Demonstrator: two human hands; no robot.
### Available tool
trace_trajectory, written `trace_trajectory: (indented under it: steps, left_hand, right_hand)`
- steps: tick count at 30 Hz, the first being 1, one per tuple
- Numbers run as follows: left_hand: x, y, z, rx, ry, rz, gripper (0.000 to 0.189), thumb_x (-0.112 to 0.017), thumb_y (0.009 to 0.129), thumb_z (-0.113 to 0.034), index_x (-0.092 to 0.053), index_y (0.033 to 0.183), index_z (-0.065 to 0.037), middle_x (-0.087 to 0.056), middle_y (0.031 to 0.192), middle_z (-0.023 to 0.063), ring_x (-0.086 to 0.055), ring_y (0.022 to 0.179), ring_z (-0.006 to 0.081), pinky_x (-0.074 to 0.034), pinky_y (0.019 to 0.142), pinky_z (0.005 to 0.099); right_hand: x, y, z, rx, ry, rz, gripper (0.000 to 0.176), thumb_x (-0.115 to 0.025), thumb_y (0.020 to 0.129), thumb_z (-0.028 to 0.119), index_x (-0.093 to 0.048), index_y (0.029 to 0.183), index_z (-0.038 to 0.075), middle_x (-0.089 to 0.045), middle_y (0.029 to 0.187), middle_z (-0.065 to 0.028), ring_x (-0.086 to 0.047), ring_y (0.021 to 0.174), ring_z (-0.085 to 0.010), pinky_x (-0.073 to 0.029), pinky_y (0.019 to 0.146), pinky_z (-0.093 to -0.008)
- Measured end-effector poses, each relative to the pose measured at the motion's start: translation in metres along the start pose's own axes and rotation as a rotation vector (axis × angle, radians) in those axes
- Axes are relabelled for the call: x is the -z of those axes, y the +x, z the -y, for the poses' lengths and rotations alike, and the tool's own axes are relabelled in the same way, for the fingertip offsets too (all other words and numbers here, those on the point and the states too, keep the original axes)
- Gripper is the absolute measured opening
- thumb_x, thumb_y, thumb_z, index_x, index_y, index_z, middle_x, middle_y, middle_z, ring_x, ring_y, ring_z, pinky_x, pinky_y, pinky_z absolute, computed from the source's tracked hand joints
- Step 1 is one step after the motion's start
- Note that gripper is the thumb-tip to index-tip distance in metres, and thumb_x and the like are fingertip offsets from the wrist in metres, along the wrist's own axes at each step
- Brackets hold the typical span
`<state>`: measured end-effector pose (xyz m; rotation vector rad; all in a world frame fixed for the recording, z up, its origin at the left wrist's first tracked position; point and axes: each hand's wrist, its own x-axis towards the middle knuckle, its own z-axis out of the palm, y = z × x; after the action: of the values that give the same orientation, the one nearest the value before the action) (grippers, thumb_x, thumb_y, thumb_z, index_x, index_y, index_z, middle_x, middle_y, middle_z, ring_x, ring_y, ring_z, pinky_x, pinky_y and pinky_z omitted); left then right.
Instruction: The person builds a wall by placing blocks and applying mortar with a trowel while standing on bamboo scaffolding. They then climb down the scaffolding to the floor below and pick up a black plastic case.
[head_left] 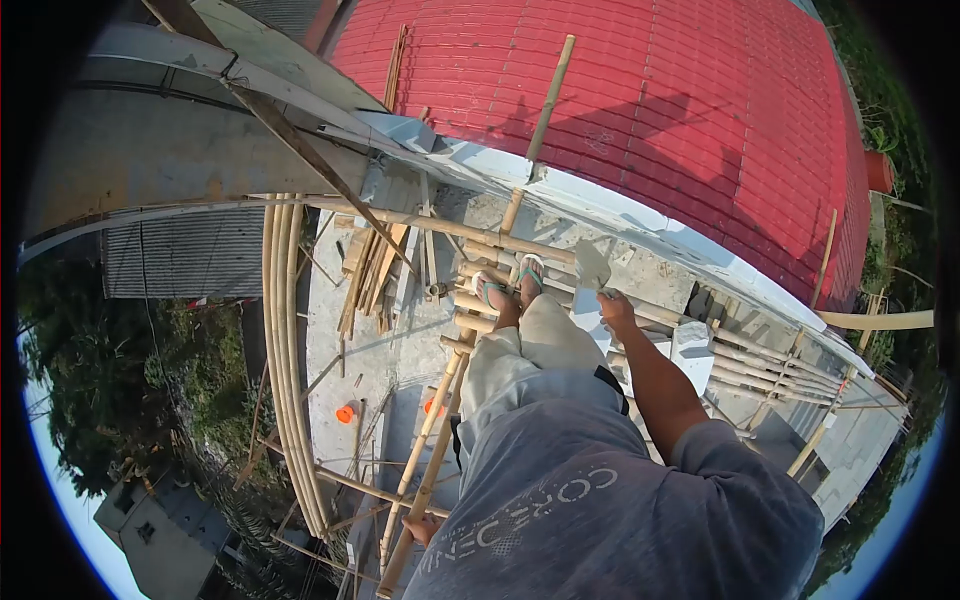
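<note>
My right hand (618, 312) is closed around the handle of a trowel (592, 264), whose grey blade points away from me, over the scaffold near the wall. Low in the view, my left hand (422, 528) grips a slanting bamboo pole (424, 490) beside my body. Both my feet, in flip-flops (487, 288), stand on short bamboo crosspieces (474, 323). White blocks (690, 350) lie just right of my right arm. Part of my left hand is hidden by my shirt and the pole.
A pale block wall (610, 205) runs ahead, with a red tiled roof (600, 90) beyond. Several long bamboo poles (285, 370) curve along the left. Far below lie wooden planks (372, 270) and an orange bucket (345, 413) on a concrete floor. Upright bamboo (551, 98) stands by the wall.
</note>
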<state>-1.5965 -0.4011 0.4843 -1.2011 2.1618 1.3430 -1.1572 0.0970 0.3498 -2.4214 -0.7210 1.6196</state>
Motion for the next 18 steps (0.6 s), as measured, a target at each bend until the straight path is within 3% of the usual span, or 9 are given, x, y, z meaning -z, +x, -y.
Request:
trace_trajectory:
  steps: [3,4,6,8,9,10,14,18]
  left_hand:
    - [0.016,-0.016,-0.010,0.091,-0.009,0.058,0.056,-0.058,0.087,-0.053,-0.053,0.115,-0.005,-0.053,0.111,0.0070,-0.049,0.103,0.0157,-0.038,0.087,0.0278]
    - [0.018,-0.024,-0.014,0.110,-0.014,0.084,0.055,-0.059,0.086,-0.053,-0.053,0.114,-0.005,-0.053,0.111,0.0069,-0.049,0.102,0.0154,-0.039,0.086,0.0269]
    - [0.021,-0.045,-0.036,0.099,-0.053,0.145,0.055,-0.062,0.085,-0.051,-0.052,0.113,-0.004,-0.053,0.107,0.0065,-0.050,0.098,0.0148,-0.040,0.083,0.0241]
    - [0.030,-0.058,-0.050,0.075,-0.037,0.089,0.056,-0.062,0.086,-0.050,-0.052,0.115,-0.003,-0.055,0.109,0.0070,-0.051,0.098,0.0154,-0.042,0.082,0.0265]
    - [0.025,-0.062,-0.052,0.071,-0.028,0.069,0.057,-0.062,0.086,-0.050,-0.052,0.115,-0.003,-0.055,0.110,0.0073,-0.052,0.099,0.0157,-0.043,0.082,0.0276]
    - [0.020,-0.060,-0.052,0.072,-0.012,0.050,0.057,-0.062,0.087,-0.050,-0.052,0.116,-0.002,-0.056,0.111,0.0076,-0.053,0.099,0.0161,-0.044,0.082,0.0288]
    - [0.002,-0.063,-0.031,0.148,0.180,-0.001,0.054,-0.061,0.088,-0.049,-0.053,0.114,-0.002,-0.058,0.107,0.0073,-0.054,0.095,0.0162,-0.045,0.080,0.0296]
    - [-0.045,-0.062,-0.012,0.264,0.531,0.039,0.051,-0.060,0.090,-0.047,-0.055,0.112,-0.002,-0.059,0.104,0.0071,-0.056,0.091,0.0164,-0.046,0.077,0.0304]
  right_hand:
    - [-0.020,0.056,-0.072,0.014,-0.065,-0.045,0.044,-0.061,0.084,0.041,-0.056,0.112,0.008,-0.058,0.070,-0.0078,-0.052,0.050,-0.0159,-0.044,0.044,-0.0332]
    - [-0.023,0.046,-0.055,0.062,-0.083,-0.107,0.045,-0.061,0.084,0.043,-0.056,0.112,0.008,-0.058,0.070,-0.0074,-0.052,0.050,-0.0159,-0.044,0.044,-0.0332]
    - [-0.018,0.030,-0.036,-0.069,-0.065,-0.055,0.045,-0.060,0.087,0.046,-0.057,0.111,0.008,-0.057,0.069,-0.0059,-0.051,0.049,-0.0135,-0.043,0.043,-0.0318]
    - [-0.014,0.041,-0.034,-0.025,0.043,0.019,0.040,-0.059,0.089,0.042,-0.060,0.108,0.007,-0.059,0.070,-0.0093,-0.056,0.055,-0.0221,-0.047,0.051,-0.0364]
    - [-0.016,0.071,-0.058,0.250,-0.260,-0.121,0.044,-0.059,0.088,0.040,-0.061,0.116,0.006,-0.065,0.097,-0.0213,-0.063,0.091,-0.0370,-0.049,0.081,-0.0454]
    - [-0.014,0.074,-0.049,0.240,-0.260,-0.135,0.044,-0.059,0.088,0.040,-0.061,0.116,0.006,-0.065,0.097,-0.0213,-0.063,0.091,-0.0370,-0.049,0.081,-0.0454]
    - [-0.010,0.136,-0.033,0.588,-0.440,-0.391,0.035,-0.062,0.088,0.034,-0.063,0.107,0.005,-0.061,0.099,-0.0200,-0.058,0.097,-0.0377,-0.046,0.084,-0.0446]
    - [-0.016,0.193,0.021,0.586,-0.468,-0.375,0.036,-0.060,0.090,0.032,-0.061,0.117,0.007,-0.061,0.106,-0.0194,-0.056,0.104,-0.0374,-0.044,0.090,-0.0448]
